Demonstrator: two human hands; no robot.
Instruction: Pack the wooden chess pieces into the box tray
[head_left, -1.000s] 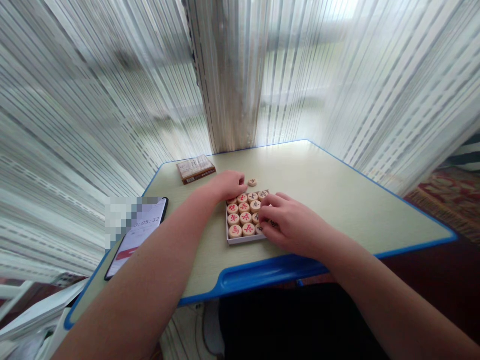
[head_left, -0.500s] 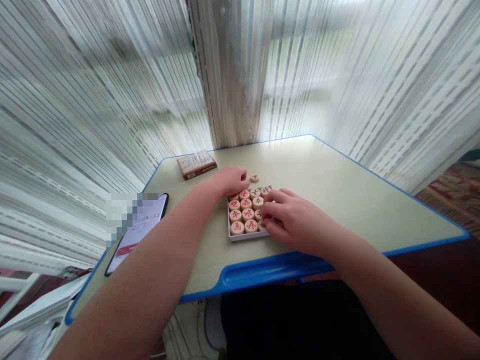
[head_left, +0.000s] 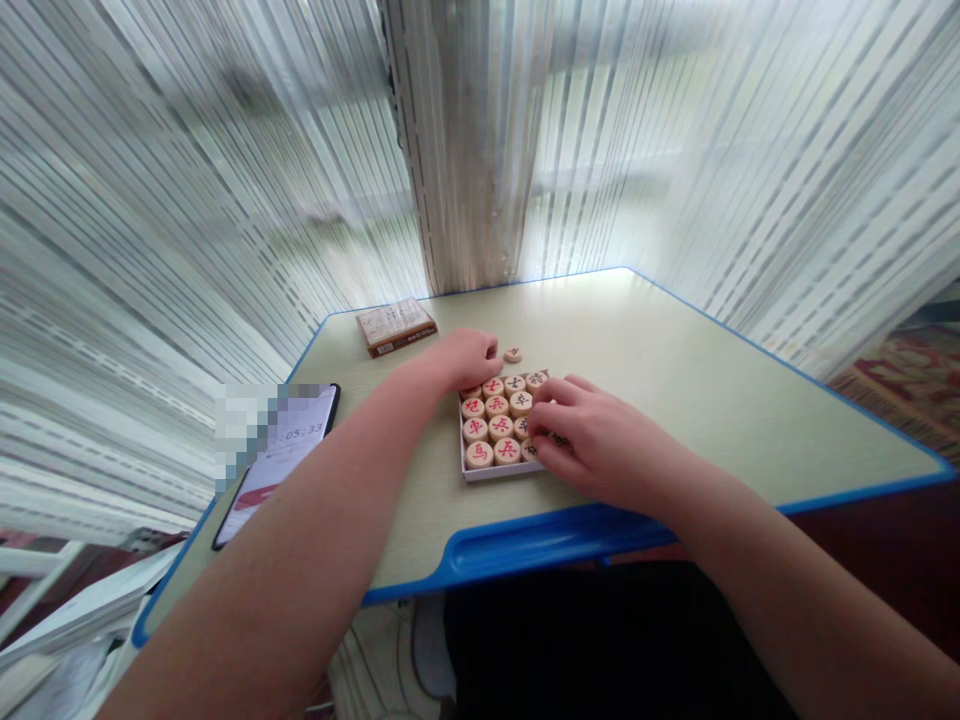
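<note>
A shallow white box point(head_left: 501, 473) on the table holds rows of round wooden Chinese chess pieces point(head_left: 496, 406), red-marked on the left and black-marked further right. My left hand point(head_left: 471, 358) rests at the box's far left corner with its fingers curled in. Whatever those fingers grip is hidden. My right hand point(head_left: 581, 430) covers the right side of the box, fingers bent around a black-marked Chinese chess piece point(head_left: 559, 440) that shows partly between them. One loose Chinese chess piece point(head_left: 513, 355) lies on the table just beyond the box, close to my left fingertips.
A printed cardboard box point(head_left: 396, 326) lies at the back left of the table point(head_left: 712, 400). By the left edge is a phone point(head_left: 281, 470), partly behind my left forearm. Blue trim with a moulded trough point(head_left: 555, 540) runs along the front edge. String curtains hang behind.
The whole view has shifted slightly. My right fingers have shifted a little over the black-marked pieces; my left hand stays at the far corner.
</note>
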